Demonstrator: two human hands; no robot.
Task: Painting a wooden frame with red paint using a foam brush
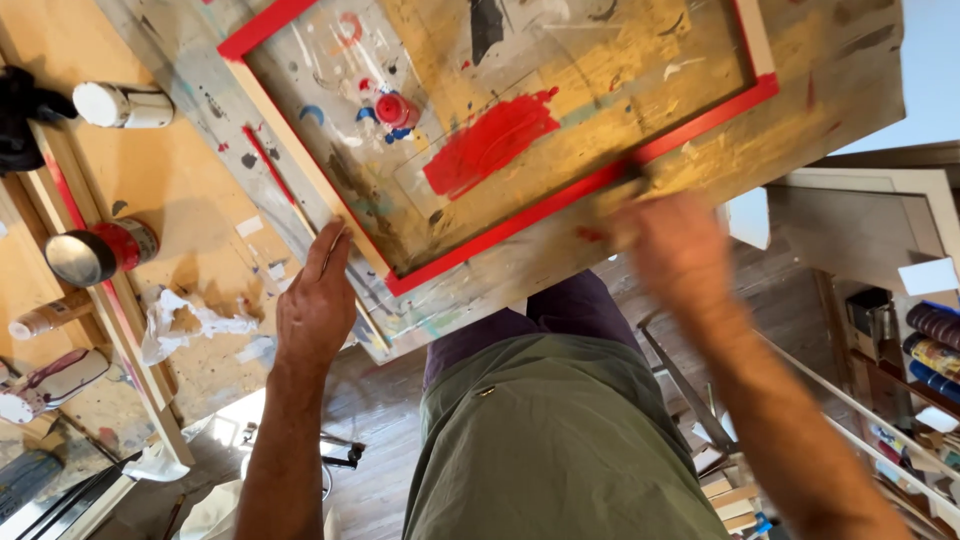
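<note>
A wooden frame (pixel 500 235) with red-painted edges lies flat on a paint-spattered table (pixel 840 90). My left hand (pixel 315 305) rests with fingers flat on the frame's near left corner. My right hand (pixel 675 245) is blurred by motion at the frame's near red edge, gripping what looks like a brush (pixel 620 190) against the red paint. Inside the frame sit a red paint blotch (pixel 490 140) and a small red bottle cap (pixel 397 108).
A white jar (pixel 125 105) and an open red paint can (pixel 95 255) stand on the plywood bench at left, beside crumpled white paper (pixel 185 320). Paint tubes sit on a shelf (pixel 930 350) at right. Wooden floor lies below my green shorts.
</note>
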